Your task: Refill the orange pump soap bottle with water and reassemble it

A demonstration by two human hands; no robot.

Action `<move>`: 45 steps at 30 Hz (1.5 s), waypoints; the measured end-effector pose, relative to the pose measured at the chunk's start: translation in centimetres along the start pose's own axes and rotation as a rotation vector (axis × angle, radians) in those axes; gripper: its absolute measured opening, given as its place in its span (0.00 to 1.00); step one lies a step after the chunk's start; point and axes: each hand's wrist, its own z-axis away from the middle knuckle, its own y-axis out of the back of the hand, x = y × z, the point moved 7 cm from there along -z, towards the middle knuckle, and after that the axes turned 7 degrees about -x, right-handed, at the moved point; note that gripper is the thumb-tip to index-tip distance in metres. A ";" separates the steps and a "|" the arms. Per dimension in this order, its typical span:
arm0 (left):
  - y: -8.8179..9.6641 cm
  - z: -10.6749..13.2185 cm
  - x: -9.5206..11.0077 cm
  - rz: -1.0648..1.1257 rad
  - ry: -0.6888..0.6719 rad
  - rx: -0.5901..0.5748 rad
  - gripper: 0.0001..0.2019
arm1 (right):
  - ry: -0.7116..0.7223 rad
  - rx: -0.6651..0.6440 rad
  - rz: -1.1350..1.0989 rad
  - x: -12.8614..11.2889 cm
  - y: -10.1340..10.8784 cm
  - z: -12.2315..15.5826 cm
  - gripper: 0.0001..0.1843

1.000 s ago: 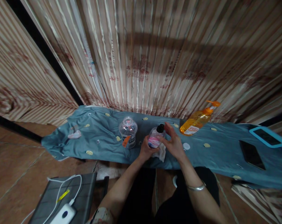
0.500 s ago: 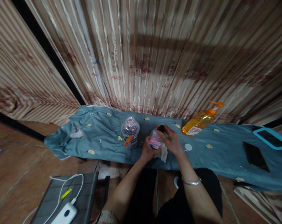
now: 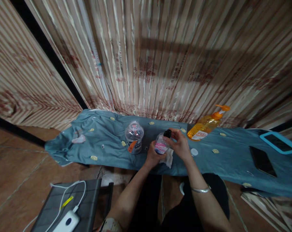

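My left hand [image 3: 152, 156] grips the lower body of a small clear bottle with a pink label [image 3: 161, 145], held just above the blue-green cloth [image 3: 104, 141]. My right hand [image 3: 180, 145] has its fingers on the bottle's black cap [image 3: 167, 133]. A crumpled white tissue [image 3: 169, 158] lies under both hands. To the left of the small bottle stands a clear, round bottle without a cap [image 3: 134, 136].
An orange pump bottle [image 3: 207, 124] stands at the back right, a white lid [image 3: 194, 152] near it. A black phone [image 3: 260, 160] and a blue-framed tablet [image 3: 279, 142] lie far right. A white power bank [image 3: 66, 222] with a cable rests on a grey stool, lower left.
My right hand closed onto the black cap and has turned slightly on it. The left hand keeps its hold on the small bottle.
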 end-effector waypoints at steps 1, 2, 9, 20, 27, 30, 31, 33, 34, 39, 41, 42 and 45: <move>0.0 0.0 0.0 -0.002 -0.002 0.002 0.34 | 0.003 -0.003 -0.008 0.2 0.4 0.2 0.24; 0.0 0.0 0.0 -0.003 -0.002 0.004 0.34 | 0.006 -0.005 -0.014 0.3 0.7 0.3 0.24; -0.1 0.0 -0.1 0.000 -0.010 -0.003 0.33 | 0.049 0.030 0.044 -2.0 0.5 0.0 0.22; -0.1 0.2 0.1 0.027 -0.030 -0.004 0.32 | 0.011 -0.009 0.182 -3.8 0.1 0.3 0.30; -0.2 0.0 -0.3 0.031 -0.008 0.000 0.34 | -0.014 0.100 0.265 -4.0 0.1 0.1 0.27; -0.3 0.0 -0.4 0.019 -0.024 0.011 0.33 | 0.041 -0.002 0.227 -4.3 -0.3 0.5 0.27; -0.3 0.0 -0.4 0.022 -0.028 0.011 0.33 | 0.057 -0.030 0.219 -4.4 -0.4 0.5 0.28; -0.4 0.0 -0.4 0.024 -0.027 0.006 0.33 | 0.069 -0.038 0.228 -4.5 -0.3 0.5 0.30; -0.3 0.0 -0.5 0.021 -0.022 0.007 0.33 | 0.067 -0.015 0.246 -4.5 -0.2 0.3 0.30; -0.3 -0.1 -0.4 0.023 -0.016 0.009 0.33 | 0.084 0.118 0.350 -4.5 0.2 -0.4 0.28; -0.3 0.0 -0.3 0.018 -0.020 0.013 0.32 | 0.113 0.090 0.354 -4.5 0.0 -0.3 0.27; -0.3 0.0 -0.3 0.012 -0.022 0.018 0.33 | 0.128 0.061 0.349 -4.6 -0.1 -0.2 0.27; -0.2 0.1 -0.2 -0.004 -0.026 0.023 0.33 | 0.166 -0.024 0.341 -4.8 -0.2 0.2 0.27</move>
